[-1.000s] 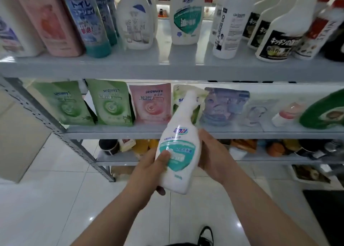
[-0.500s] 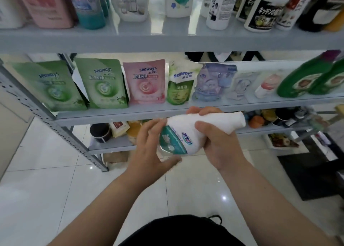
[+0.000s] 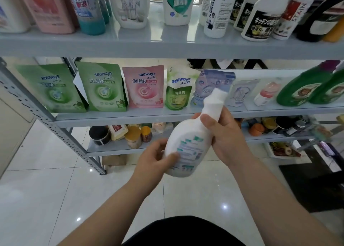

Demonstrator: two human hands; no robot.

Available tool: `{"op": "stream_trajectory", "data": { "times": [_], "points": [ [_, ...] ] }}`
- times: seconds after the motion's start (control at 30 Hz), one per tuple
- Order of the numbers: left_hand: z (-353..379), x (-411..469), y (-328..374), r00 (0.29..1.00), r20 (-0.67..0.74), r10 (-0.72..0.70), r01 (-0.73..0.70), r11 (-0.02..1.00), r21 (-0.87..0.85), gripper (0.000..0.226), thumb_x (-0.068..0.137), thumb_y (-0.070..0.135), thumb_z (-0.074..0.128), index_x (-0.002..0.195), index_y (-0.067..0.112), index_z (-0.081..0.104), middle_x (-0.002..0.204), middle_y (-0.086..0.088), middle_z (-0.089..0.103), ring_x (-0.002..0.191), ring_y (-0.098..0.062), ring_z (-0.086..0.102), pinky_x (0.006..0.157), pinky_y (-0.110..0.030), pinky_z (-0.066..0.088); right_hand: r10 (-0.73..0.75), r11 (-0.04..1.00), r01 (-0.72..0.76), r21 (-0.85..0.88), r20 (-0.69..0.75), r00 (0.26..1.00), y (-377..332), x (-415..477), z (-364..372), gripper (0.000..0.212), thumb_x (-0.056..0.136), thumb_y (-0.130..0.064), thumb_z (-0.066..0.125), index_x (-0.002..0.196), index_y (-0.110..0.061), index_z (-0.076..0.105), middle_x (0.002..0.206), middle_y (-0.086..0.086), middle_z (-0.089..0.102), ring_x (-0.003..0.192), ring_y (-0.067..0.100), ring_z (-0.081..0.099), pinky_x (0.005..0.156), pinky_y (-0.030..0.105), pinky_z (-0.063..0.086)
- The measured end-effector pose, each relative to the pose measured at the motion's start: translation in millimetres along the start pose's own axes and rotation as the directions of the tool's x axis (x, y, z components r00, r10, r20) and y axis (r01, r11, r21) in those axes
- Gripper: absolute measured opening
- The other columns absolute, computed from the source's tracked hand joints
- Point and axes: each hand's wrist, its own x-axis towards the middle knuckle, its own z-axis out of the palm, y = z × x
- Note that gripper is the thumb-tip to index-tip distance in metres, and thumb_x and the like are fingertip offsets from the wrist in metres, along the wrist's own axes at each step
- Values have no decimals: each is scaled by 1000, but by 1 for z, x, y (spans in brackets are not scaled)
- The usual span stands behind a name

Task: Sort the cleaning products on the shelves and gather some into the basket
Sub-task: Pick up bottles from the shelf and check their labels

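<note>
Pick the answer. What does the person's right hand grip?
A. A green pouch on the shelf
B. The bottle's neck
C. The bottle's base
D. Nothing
B: the right hand has its thumb and fingers curled round the narrow neck of the white bottle, while the left hand holds the lower body.

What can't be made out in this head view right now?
Head view:
- White bottle: label print blurred; right hand partly covers its neck.
- Left hand: fingertips hidden behind the bottle.
- Top-shelf bottles: caps cut off by the upper edge.
- Basket: nowhere in frame.
</note>
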Motion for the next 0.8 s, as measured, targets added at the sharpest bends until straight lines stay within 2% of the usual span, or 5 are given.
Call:
{"op": "stream_trajectory", "data": {
  "times": [0.2, 0.37, 0.5, 0.63, 0.8],
  "points": [
    [37, -7, 4, 996, -38, -78, 80, 994, 71, 37, 96, 70, 42, 109, 40, 60, 96, 23, 71, 87, 3, 69, 69, -24, 58, 133, 988, -130, 89, -30, 991, 10, 15, -25, 40, 86, -29, 72, 123, -22, 60, 104, 12, 77, 91, 27, 74, 75, 41, 61],
    [70, -2, 12, 944, -77, -322, 315, 945, -93, 41, 103, 57, 40, 110, 26, 64, 98, -2, 77, 79, -18, 74, 57, -35, 58, 291, 922, -299, 245, 70, 954, 13, 26, -47, 33, 97, -26, 62, 127, -13, 63, 109, 13, 75, 100, 28, 73, 82, 42, 61],
    [96, -5, 25, 763, 291, -577, 632, 570, -525, 61, 97, 68, 45, 120, 15, 63, 92, -16, 71, 68, -33, 67, 38, -18, 33, 387, 831, -462, 311, 274, 880, 29, 23, -60, 42, 92, -41, 57, 121, -13, 67, 115, 12, 70, 108, 28, 67, 88, 44, 58],
    [105, 0, 32, 648, 549, -528, 751, 322, -577, 62, 88, 61, 59, 124, 11, 57, 91, -20, 70, 66, -37, 70, 34, -20, 45, 421, 822, -482, 304, 246, 873, 38, 27, -69, 49, 89, -51, 66, 120, -13, 68, 108, 12, 72, 103, 29, 69, 83, 43, 60],
    [106, 8, 29, 676, 596, -433, 736, 434, -520, 81, 78, 75, 54, 122, 11, 75, 116, -20, 69, 97, -43, 71, 49, -33, 58, 532, 834, -543, 97, 118, 839, 39, 36, -79, 66, 72, -59, 79, 119, -15, 65, 104, 12, 78, 91, 28, 77, 84, 46, 63]
  ]
}}
